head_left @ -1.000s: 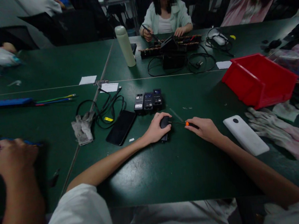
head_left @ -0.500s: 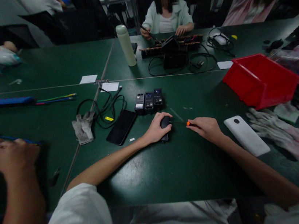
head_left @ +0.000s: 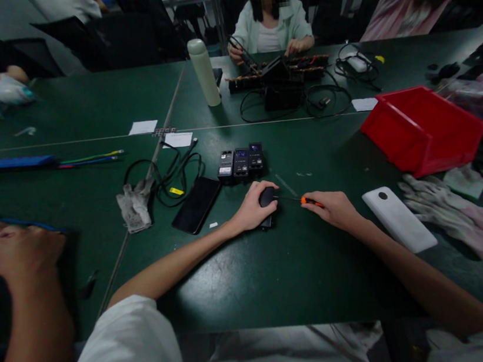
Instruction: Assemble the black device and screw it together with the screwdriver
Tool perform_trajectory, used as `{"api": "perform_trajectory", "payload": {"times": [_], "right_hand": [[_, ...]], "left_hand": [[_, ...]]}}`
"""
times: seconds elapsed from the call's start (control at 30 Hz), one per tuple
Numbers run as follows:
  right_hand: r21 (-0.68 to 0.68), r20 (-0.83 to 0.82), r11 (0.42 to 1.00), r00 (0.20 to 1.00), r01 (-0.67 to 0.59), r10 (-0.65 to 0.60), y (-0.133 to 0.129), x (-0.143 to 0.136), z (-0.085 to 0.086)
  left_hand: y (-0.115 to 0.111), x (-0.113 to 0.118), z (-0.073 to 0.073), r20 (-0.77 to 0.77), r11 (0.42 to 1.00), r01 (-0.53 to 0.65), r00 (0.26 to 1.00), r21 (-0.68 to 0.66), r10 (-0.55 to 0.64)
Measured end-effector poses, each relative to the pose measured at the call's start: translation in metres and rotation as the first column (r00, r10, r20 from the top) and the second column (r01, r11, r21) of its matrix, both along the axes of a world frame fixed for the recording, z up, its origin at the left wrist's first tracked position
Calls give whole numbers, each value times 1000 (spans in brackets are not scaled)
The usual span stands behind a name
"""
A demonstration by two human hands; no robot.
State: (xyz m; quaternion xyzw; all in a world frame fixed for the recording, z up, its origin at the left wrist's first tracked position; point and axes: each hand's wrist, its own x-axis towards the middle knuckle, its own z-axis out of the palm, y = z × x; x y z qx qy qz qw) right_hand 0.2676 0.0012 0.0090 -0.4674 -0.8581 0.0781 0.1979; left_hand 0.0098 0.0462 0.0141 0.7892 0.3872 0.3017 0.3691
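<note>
On the green table (head_left: pixel 255 286), my left hand (head_left: pixel 256 206) is closed around a small black device (head_left: pixel 265 197), which stands at the middle of the view. My right hand (head_left: pixel 327 208) grips the orange and black handle of a screwdriver (head_left: pixel 310 201). Its thin shaft points left, toward the device; whether the tip touches it cannot be made out. Just beyond my left hand, three black modules (head_left: pixel 241 162) sit side by side. A black phone (head_left: pixel 196 205) lies to the left of my left hand, with a small white piece (head_left: pixel 213 225) beside it.
To the right are a white power bank (head_left: pixel 399 219), gloves (head_left: pixel 454 212) and a red bin (head_left: pixel 425 127). Black cables (head_left: pixel 178 171) and a grey glove (head_left: pixel 136 207) lie left. A green bottle (head_left: pixel 205 73) stands ahead; a person (head_left: pixel 267 23) works opposite. Another person's hands (head_left: pixel 23 251) are at left.
The fingers of my right hand have shifted slightly on the screwdriver, and more of its orange handle shows. My left hand keeps its place on the black device.
</note>
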Motion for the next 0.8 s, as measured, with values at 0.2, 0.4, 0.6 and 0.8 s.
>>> {"api": "perform_trajectory", "payload": {"times": [0.2,0.4,0.6,0.8], "right_hand": [[42,-71,999,997,20,-17,-2,-1,-3],[94,-36,995,999,-10,14,-2,2,-3],[98,17,995,1000,-20,19,-2,1,2],[6,6,1000,1000,-13,13,-1,0,2]], "left_hand": [[0,0,-1,-2,1000,5,1000,2,-5],[1,0,-2,0,1000,10,1000,7,-10],[1,0,0,-15,1000,7,1000,1,-7],[1,-1,-3,19,1000,11,1000,19,-11]]}}
